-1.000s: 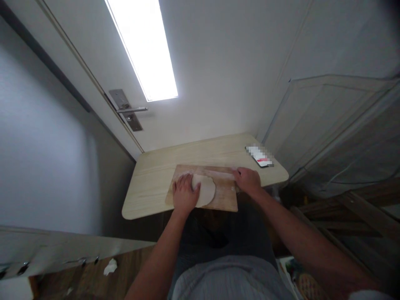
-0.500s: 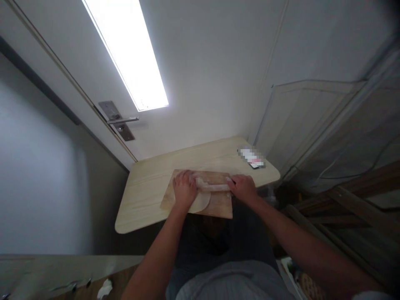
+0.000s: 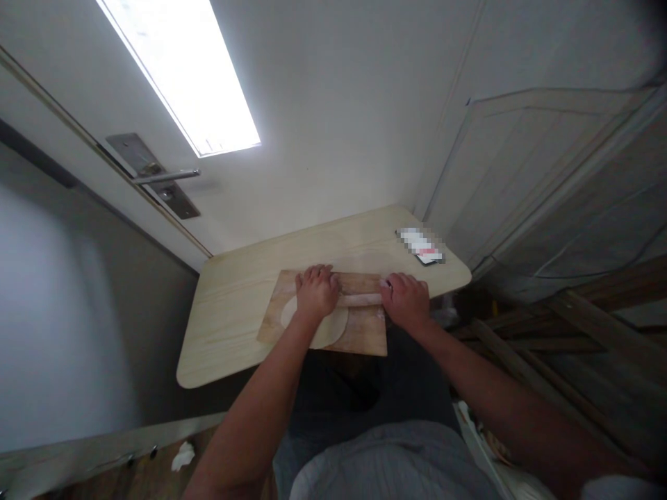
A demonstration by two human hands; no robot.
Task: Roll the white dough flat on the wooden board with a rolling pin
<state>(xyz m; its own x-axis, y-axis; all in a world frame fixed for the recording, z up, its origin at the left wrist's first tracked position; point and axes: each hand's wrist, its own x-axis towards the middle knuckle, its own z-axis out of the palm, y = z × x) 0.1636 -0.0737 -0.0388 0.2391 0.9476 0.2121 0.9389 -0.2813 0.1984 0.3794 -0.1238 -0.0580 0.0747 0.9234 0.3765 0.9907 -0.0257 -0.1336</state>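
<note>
A wooden board (image 3: 371, 332) lies on a small light-wood table (image 3: 234, 305). On it is a flat round of pale dough (image 3: 333, 332). A rolling pin (image 3: 359, 299) lies across the far part of the dough. My left hand (image 3: 317, 292) presses on the pin's left end, over the dough. My right hand (image 3: 407, 300) grips the pin's right end at the board's right edge.
A phone-like flat object (image 3: 422, 246) lies at the table's far right corner. A white door with a metal lever handle (image 3: 156, 176) stands beyond the table on the left. Wooden frames (image 3: 552, 361) crowd the right side. My lap is right under the table's near edge.
Both hands pushed the rolling pin away over the dough toward the board's far side. The dough now looks wider and flatter. The camera tilted slightly.
</note>
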